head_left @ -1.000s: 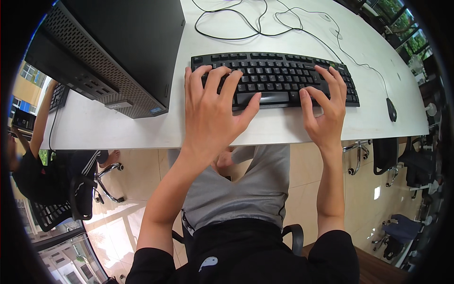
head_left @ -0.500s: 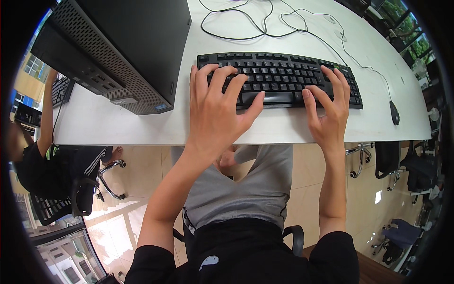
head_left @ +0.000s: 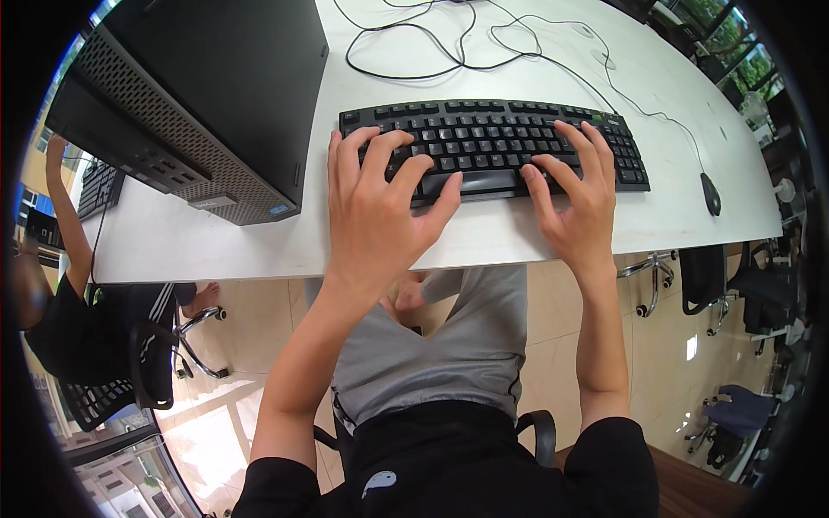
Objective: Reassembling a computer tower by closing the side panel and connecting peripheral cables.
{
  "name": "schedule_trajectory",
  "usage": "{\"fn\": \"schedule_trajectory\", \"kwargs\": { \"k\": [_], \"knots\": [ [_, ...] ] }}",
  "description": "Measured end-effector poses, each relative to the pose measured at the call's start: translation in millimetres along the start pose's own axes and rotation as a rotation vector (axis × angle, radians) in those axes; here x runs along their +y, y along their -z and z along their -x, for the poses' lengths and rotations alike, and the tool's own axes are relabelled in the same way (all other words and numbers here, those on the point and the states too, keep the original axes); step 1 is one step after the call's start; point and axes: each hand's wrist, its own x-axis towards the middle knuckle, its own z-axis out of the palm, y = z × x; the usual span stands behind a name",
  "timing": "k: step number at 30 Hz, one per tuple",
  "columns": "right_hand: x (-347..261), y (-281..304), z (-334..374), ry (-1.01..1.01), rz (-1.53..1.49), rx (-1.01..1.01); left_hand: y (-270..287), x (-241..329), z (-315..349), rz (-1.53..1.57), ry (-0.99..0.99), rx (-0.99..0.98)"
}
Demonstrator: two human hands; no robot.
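Observation:
A black keyboard [head_left: 484, 142] lies on the white desk, slightly tilted in view. Over its left end rests my left hand [head_left: 376, 198], fingers spread and curved on the keys, the thumb beside the space bar. Toward the keyboard's right part, my right hand [head_left: 579, 194] has its fingers apart, with the fingertips on or just above the keys and the thumb near the space bar's right end. Neither hand holds anything. Some of the left-hand keys are hidden under my fingers.
A black computer tower [head_left: 216, 112] stands left of the keyboard. To the right lies a small black mouse [head_left: 710, 195] on its cable. Loose black cables [head_left: 462, 65] loop behind the keyboard. Another person [head_left: 73, 319] sits at the left desk side; office chairs [head_left: 704, 281] stand at right.
The whole view has shifted and turned slightly, so desk, tower and keyboard sit further left. My hands stay over the same parts of the keyboard, the right fingers a little further left on it.

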Motion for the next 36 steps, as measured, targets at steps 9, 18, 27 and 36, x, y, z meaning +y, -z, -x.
{"fn": "schedule_trajectory", "kwargs": {
  "k": [9,18,27,36],
  "knots": [
    [38.4,-7.1,-13.6,-0.152,0.298,-0.089,2.8,2.6,-1.4,0.005,0.014,0.0],
    [23.1,1.6,-9.4,-0.05,0.106,-0.024,0.2,-0.5,-0.2,0.02,0.012,-0.012],
    [-5.8,1.0,-2.9,0.062,-0.019,-0.073,2.9,-0.5,-2.7,-0.002,-0.015,0.012],
    [-17.1,0.0,-6.8,0.014,0.031,-0.058,-0.5,-3.6,0.4,0.023,-0.021,0.005]
  ]
}}
